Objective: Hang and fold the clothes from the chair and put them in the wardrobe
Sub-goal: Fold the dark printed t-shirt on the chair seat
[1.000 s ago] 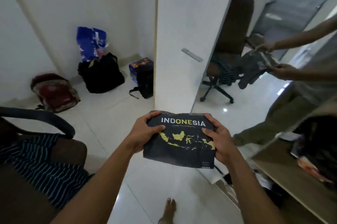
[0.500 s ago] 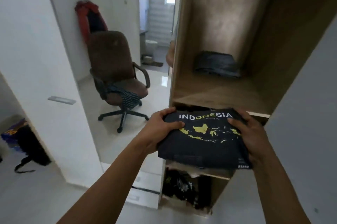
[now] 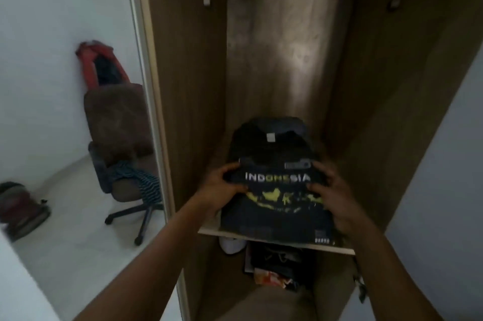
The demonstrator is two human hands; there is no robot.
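Open wooden wardrobe [image 3: 183, 85], side walls close in on shelf [image 3: 209, 232]. Left hand [image 3: 222, 190] and right hand [image 3: 337, 197] grip folded shirt [image 3: 277, 205] by its sides at the shelf's front edge. Shirt dark, "INDONESIA" text, yellow map print. Dark folded garment [image 3: 274, 127] just behind.

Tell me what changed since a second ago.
The folded shirt moved forward, from in front of the shelf to over it, its far end reaching the dark garment at the back. The left hand and right hand still grip its sides. The striped cloth stays on the chair.
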